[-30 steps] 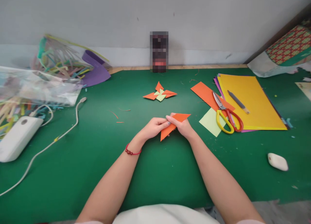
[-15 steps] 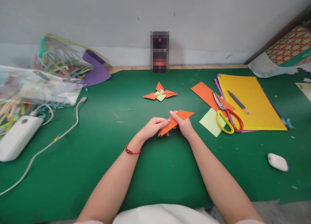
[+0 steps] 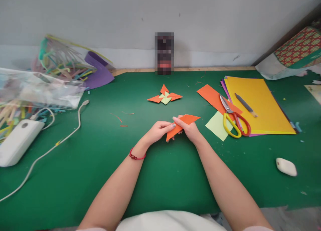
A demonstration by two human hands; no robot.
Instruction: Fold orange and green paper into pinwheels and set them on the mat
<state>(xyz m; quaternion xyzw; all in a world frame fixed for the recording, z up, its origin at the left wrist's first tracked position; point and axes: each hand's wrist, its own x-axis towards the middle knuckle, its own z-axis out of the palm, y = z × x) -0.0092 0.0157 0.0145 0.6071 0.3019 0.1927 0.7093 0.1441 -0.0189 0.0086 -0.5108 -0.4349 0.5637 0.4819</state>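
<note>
Between both hands is a piece of folded orange paper (image 3: 189,118) with pointed ends, held above the green table (image 3: 173,177). My left hand (image 3: 159,130) pinches its left part, thumb on top. Closed on the right part, my right hand (image 3: 190,129) lays its thumb across the paper's face; the fingers beneath are mostly hidden. Beyond the hands lies a folded paper piece (image 3: 165,98) with orange points and a pale green centre. To the right, scissors (image 3: 232,119) with one yellow and one red handle rest on an orange strip (image 3: 209,95) and a pale green square (image 3: 217,126).
A craft knife (image 3: 245,104) lies on stacked coloured sheets (image 3: 271,114) at the right, with a white case (image 3: 286,166) nearer. On the left are a white power bank (image 3: 21,142), its cable (image 3: 79,115) and plastic bags (image 3: 42,89) of paper strips. A pixelated dark object (image 3: 164,53) stands against the wall.
My right thumb has slid slightly left and down across the orange paper. Both hands keep their hold, and the other things lie as before.
</note>
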